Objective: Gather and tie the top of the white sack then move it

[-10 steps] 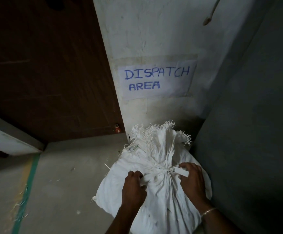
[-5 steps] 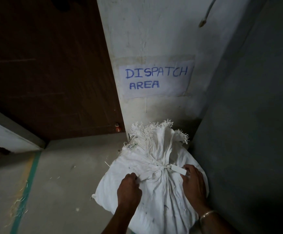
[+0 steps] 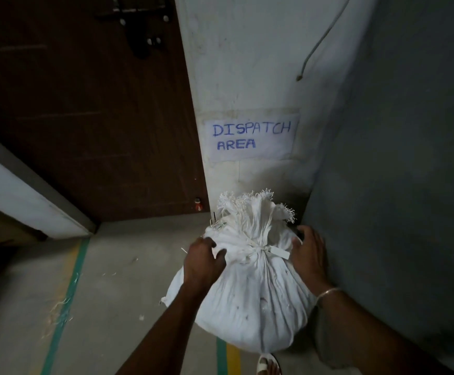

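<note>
The white sack [image 3: 250, 296] stands full on the floor in the corner below a paper sign. Its top is bunched into a frayed neck [image 3: 252, 212], and a white tie [image 3: 263, 250] is knotted around it. My left hand [image 3: 202, 262] rests on the sack's left shoulder with its fingers curled against the cloth. My right hand [image 3: 308, 253] is at the sack's right shoulder, fingers spread, between the sack and the grey wall. Neither hand touches the tie.
A grey wall [image 3: 399, 185] stands close on the right. Behind the sack a white pillar carries the "DISPATCH AREA" sign [image 3: 250, 138]. A dark wooden door [image 3: 90, 117] is to the left. Green tape [image 3: 63, 307] runs along the floor. A sandalled foot [image 3: 267, 365] shows below the sack.
Both hands have let go of the tie ends and moved outward to the sack's shoulders. My head has risen, so more of the door and pillar shows.
</note>
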### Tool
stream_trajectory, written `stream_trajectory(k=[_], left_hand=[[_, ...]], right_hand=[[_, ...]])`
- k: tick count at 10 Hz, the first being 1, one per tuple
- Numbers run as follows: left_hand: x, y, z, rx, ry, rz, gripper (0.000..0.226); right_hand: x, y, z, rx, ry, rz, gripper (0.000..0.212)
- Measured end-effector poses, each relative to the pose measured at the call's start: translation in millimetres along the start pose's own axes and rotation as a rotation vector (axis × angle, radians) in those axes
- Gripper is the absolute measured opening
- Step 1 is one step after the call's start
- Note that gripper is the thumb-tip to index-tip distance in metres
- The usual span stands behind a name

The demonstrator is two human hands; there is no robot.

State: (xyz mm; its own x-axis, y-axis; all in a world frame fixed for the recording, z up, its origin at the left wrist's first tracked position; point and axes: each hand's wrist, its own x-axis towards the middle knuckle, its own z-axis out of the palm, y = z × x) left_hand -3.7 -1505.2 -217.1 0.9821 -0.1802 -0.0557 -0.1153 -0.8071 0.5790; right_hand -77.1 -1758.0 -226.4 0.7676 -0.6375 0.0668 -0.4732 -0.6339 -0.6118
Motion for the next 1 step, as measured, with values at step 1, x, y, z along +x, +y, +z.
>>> stream_trajectory(k=[1], left_hand=[[-1.5,25.0,-49.2,-0.004,0.064,0.110,0.041]], right_hand=[[-2.0,-34.9,-39.0,-0.018,0.059,-0.068,0.027]])
